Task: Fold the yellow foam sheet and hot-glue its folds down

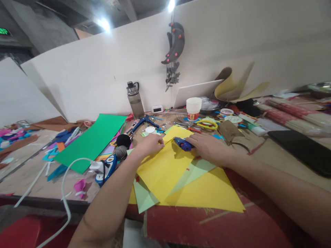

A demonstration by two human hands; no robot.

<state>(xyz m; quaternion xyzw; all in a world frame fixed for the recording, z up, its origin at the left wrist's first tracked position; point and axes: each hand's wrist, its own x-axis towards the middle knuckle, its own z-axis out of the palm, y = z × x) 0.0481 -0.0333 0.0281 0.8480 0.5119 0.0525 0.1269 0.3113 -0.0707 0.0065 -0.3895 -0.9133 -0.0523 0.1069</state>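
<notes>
My left hand [151, 144] has its fingers curled closed at the upper left edge of a yellow sheet of paper [165, 172]. My right hand [207, 146] is wrapped round a small dark-blue handheld tool [183, 144], whose exact kind I cannot make out. The tool's front end points left over the sheet, towards my left fingers. Pale green paper pieces [192, 175] lie partly over and under the yellow paper, and another yellow layer [222, 193] spreads below at the right.
Green card [95, 141], a blue power strip [106, 168] with a white cable, and yarn balls [122, 141] lie left. Behind stand a water bottle [134, 101] and paper cups [193, 108]. Yellow-handled scissors [207, 124] and a black phone-like slab [300, 150] are right.
</notes>
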